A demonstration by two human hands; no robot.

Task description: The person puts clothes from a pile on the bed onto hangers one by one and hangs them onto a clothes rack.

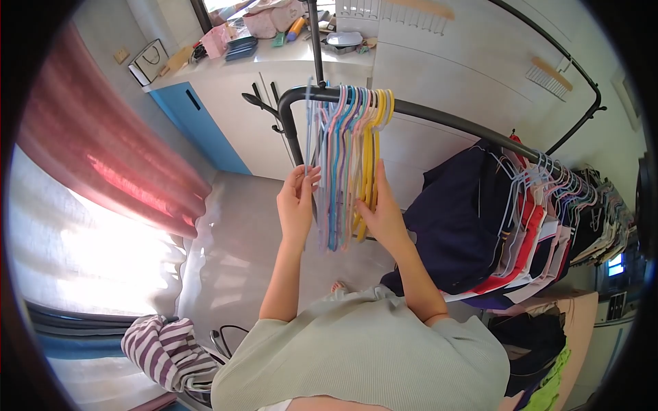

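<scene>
Your left hand (296,200) pinches the near edge of the empty hangers (346,164) bunched on the rail (439,113); your right hand (381,214) seems spread flat against them. They're light, stiff, slippery; grip low.

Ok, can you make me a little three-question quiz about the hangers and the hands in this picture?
1. True or false: the bunch of empty hangers hangs on the black rail.
2. Which hand touches the yellow hangers? A) left hand B) right hand
3. Fill in: the striped cloth lies at the lower ____ of the picture.

Key:
1. True.
2. B; the left hand is at the pale hangers on the other side.
3. Left.
</scene>
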